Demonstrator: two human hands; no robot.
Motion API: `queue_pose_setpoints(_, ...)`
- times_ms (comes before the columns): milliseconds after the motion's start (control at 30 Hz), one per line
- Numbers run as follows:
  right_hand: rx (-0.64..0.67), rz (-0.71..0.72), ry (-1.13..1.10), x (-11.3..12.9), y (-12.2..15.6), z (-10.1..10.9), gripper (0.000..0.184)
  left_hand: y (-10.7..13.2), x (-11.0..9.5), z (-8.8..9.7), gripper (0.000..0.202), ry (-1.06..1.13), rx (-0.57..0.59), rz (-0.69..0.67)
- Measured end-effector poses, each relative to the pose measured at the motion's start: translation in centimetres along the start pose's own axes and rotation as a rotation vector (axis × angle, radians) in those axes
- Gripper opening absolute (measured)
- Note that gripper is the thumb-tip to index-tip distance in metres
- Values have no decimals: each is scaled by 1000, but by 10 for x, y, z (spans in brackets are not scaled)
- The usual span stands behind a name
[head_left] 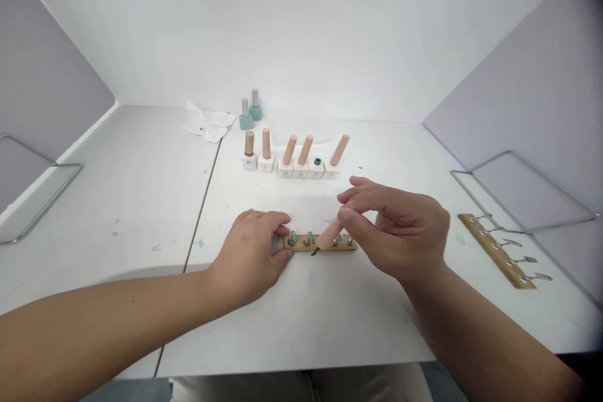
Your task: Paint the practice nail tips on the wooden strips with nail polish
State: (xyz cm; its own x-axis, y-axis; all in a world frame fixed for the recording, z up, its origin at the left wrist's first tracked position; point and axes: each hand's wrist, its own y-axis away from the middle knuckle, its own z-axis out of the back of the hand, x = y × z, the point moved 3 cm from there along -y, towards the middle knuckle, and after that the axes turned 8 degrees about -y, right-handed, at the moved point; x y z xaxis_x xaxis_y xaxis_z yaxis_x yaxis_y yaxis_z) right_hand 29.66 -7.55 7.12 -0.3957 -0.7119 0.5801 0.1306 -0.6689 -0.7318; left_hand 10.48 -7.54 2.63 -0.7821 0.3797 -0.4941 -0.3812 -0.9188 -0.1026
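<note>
A peach-coloured nail polish brush cap [330, 233] is pinched near its top between the thumb and fingertips of the right hand [400, 232]. It tilts down to the left, and its dark brush tip [315, 252] touches the front edge of a wooden strip [301, 246] or sits just beside it. The strip lies flat on the white table [330, 314], close in front of the person. It carries a row of small nail tips, and the two on the left [293, 237] are teal. The left hand [254, 251] is closed over the strip's left end, pressing it in place.

The cap looks light, smooth and rigid, with soft wet bristles, so a fingertip pinch high on the taper probably suits it. The strip seems thin and easily nudged, best steadied at an end and away from the tips.

Behind stands a row of pale polish bottles [287, 160], one open with a dark neck [317, 166]. Further back are two teal bottles [249, 112] and a crumpled tissue [207, 122]. A second strip of nail tips [499, 251] lies to the right, and a wire frame [522, 195] stands at each side.
</note>
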Motion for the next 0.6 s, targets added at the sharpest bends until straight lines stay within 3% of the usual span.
queue_pose_setpoints(267, -74, -71, 98, -4, -2, -3, 19, -1, 2, 0, 37, 2, -6, 8)
queue_pose_setpoints(600, -82, -81, 55, -6, -2, -4, 19, -1, 1, -1, 38, -3, -12, 2)
